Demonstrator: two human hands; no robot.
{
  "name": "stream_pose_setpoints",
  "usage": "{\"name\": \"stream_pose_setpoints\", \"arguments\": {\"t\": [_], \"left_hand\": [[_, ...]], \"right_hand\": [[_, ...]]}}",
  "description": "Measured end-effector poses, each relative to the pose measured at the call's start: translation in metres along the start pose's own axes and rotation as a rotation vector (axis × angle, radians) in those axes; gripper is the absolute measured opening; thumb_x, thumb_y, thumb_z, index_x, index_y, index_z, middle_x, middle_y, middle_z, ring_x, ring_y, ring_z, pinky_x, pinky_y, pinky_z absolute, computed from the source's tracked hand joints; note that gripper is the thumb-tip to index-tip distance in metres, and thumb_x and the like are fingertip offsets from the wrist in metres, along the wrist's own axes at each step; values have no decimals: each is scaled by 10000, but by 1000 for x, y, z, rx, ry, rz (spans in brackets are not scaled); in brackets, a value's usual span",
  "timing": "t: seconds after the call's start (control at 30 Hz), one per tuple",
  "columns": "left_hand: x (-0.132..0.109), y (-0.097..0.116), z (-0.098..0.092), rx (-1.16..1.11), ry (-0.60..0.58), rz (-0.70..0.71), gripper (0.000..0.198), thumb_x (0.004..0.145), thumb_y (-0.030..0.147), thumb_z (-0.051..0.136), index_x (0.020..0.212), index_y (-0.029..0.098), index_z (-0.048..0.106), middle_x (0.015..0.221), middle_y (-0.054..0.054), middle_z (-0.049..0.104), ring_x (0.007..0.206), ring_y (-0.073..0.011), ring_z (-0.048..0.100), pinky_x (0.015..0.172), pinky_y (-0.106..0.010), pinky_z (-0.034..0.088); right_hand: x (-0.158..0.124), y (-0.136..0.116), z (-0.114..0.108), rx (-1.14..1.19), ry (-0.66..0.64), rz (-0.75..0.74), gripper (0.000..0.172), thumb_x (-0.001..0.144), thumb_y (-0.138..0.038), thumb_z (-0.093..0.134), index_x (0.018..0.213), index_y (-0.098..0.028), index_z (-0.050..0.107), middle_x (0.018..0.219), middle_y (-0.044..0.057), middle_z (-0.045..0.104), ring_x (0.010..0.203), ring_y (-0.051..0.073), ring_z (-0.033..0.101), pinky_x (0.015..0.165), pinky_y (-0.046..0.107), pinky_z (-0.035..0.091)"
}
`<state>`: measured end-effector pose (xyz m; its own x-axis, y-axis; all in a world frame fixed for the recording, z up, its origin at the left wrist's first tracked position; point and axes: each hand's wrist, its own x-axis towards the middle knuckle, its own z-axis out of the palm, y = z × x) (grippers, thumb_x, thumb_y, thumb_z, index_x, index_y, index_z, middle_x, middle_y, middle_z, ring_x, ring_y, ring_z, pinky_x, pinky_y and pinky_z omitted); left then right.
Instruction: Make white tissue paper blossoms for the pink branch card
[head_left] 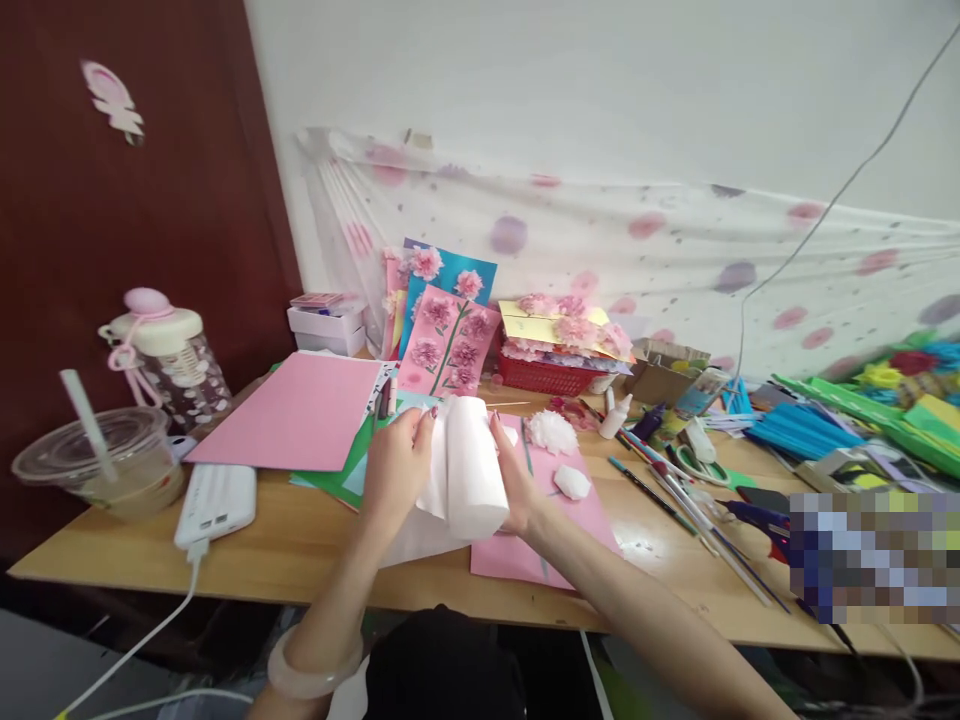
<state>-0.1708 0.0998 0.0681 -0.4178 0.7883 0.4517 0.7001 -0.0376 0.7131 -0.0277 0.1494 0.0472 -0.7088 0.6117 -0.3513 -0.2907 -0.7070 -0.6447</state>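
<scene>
A white roll of tissue paper [472,470] is held above the wooden table [300,550] between both hands. My left hand [394,470] grips its left side, where a loose sheet hangs down. My right hand [517,480] wraps round its right end. Under the roll lies a pink sheet [525,555] with two white tissue puffs [559,455] on it. A pale bangle [311,672] sits on my left wrist.
A larger pink sheet [296,412] lies to the left, with a white power bank [216,503] and cable, a plastic cup with a straw [112,462] and a bottle [176,365]. Flower cards [448,340] and a red basket [544,375] stand behind. Pens, scissors [694,462], glue and coloured paper strips [806,430] lie right.
</scene>
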Motion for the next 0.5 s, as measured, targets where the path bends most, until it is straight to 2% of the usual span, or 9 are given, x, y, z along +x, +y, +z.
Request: {"name": "stream_pose_setpoints", "arguments": {"t": [0.07, 0.17, 0.27, 0.37, 0.5], "left_hand": [[1, 14, -14, 108, 79, 50, 296, 861, 313, 433, 588, 200, 446, 459, 51, 339, 447, -110, 278, 503, -253, 204], [0, 25, -38, 192, 210, 67, 307, 858, 319, 452, 577, 198, 430, 449, 53, 316, 440, -105, 258, 504, -251, 198], [-8, 27, -55, 227, 263, 68, 356, 852, 348, 474, 539, 195, 401, 421, 57, 260, 428, -100, 232, 495, -249, 194], [-19, 23, -55, 260, 296, 70, 351, 852, 359, 484, 545, 192, 456, 405, 62, 242, 411, -94, 201, 490, -249, 194], [-29, 23, -36, 286, 416, 105, 275, 863, 342, 480, 677, 183, 603, 429, 52, 312, 422, -99, 228, 503, -247, 224]], "right_hand": [[-7, 2, -3, 22, -8, -4, 538, 742, -684, 524, 995, -216, 606, 802, 69, 696, 812, 280, 674, 711, 413, 542], [-13, 2, -12, 18, 19, -36, 420, 745, -488, 629, 1025, -176, 595, 792, 73, 694, 783, 258, 675, 715, 383, 540], [-18, -2, -20, -71, 99, -45, 452, 699, -400, 691, 1056, -147, 579, 786, 76, 688, 720, 236, 669, 657, 356, 542], [-24, -6, -23, -227, 155, -156, 515, 680, -439, 714, 1093, -172, 565, 837, 81, 686, 656, 217, 653, 548, 324, 530], [-34, -12, -19, -372, 256, -422, 541, 659, -426, 736, 1116, -216, 537, 954, 89, 676, 678, 220, 646, 494, 307, 520]]}}
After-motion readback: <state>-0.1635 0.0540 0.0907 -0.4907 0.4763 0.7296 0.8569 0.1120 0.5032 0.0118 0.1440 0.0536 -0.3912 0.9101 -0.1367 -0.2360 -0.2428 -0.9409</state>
